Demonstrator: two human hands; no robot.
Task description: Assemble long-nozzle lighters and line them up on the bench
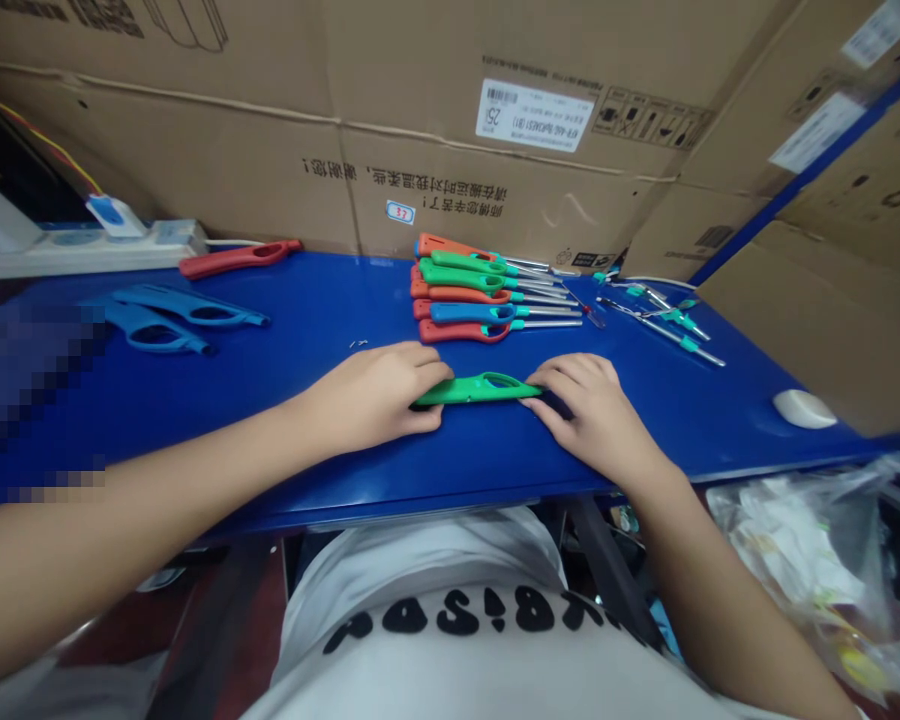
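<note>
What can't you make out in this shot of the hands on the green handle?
Head view:
- The green handle: both ends are covered by the left hand and right hand.
- The blue table, left part: a pixelated patch blurs what lies there.
- The box label: print too small to read.
- The plastic bag: contents blurred, cut by the right edge.

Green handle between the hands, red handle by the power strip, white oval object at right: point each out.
green handle (457, 391), head view, middle of the body beside its finger opening.
red handle (236, 259), head view, middle of its length.
white oval object (804, 408), head view, top centre.
</note>
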